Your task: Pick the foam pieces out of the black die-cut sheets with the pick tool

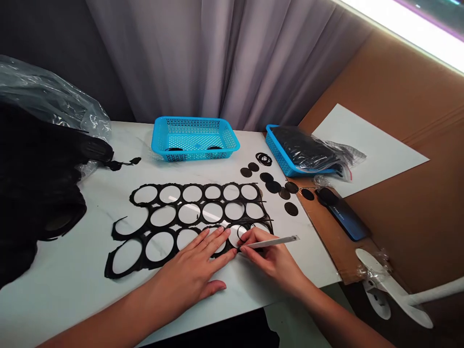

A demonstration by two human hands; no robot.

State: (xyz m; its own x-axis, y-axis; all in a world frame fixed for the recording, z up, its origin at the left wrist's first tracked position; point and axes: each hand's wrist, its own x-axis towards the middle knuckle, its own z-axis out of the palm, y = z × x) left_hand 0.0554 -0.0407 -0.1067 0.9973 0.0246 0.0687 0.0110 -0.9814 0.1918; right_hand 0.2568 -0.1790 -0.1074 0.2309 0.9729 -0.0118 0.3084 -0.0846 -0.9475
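Observation:
A black sheet with rows of round holes [174, 224] lies flat on the white table. My left hand [197, 266] rests palm down on the sheet's near row, fingers stretched out, holding nothing. Just to its right, my right hand [273, 256] pinches a slim, pale, flat tool [277, 241]; its working tip is hidden by the fingers, so its exact kind cannot be told. Beside those fingers, a thin black ring [238, 234] shows over a hole in the near row.
Black discs [273, 186] and thin rings [264, 159] lie at the right. Behind stands a blue basket [195, 155]; another blue basket [281, 154] holds bagged black material [308, 147]. A black heap [39, 179] fills the left. A dark blue phone-like object [346, 217] sits on cardboard.

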